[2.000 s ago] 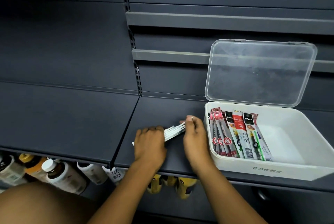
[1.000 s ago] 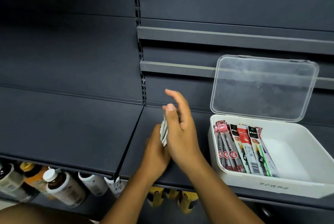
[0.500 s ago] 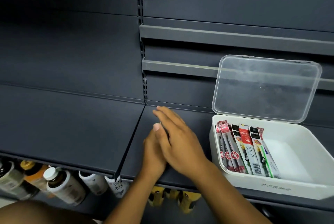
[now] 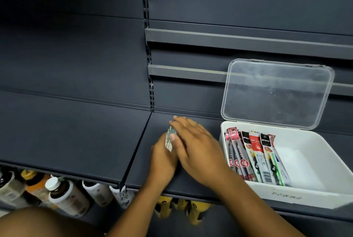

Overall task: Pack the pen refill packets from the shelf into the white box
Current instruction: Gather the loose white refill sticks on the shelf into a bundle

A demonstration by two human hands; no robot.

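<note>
The left hand [image 4: 162,160] grips light, slippery refill packets [image 4: 169,139], the right hand [image 4: 196,150] pressing flat; I'd pinch them mid-bundle, lest they fan.

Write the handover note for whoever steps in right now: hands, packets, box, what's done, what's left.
Left hand: holds a bundle of refill packets on edge over the shelf.
Right hand: fingers straight, laid flat against that bundle.
White box: on the shelf, right of the hands, clear lid standing open.
Done: packed packets fill the box's left part.
Left: set the bundle into the bare right part.
</note>
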